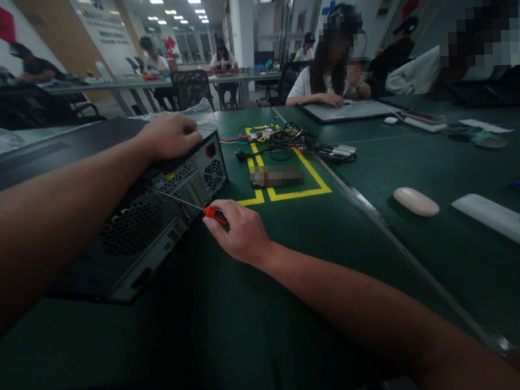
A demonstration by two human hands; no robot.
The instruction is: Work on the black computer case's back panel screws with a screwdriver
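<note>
Left hand curled atop case, right clasping screwdriver

PC case on tbl, L side; cables to its R; person behind tbl, R of cables.

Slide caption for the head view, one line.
Left hand resting on a computer case, right hand pointing a red-handled screwdriver at its rear panel, on a green table.

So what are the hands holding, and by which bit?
The right hand holds a screwdriver by its red handle. The left hand is on top of the computer; I can't tell whether it grips the edge.
</note>
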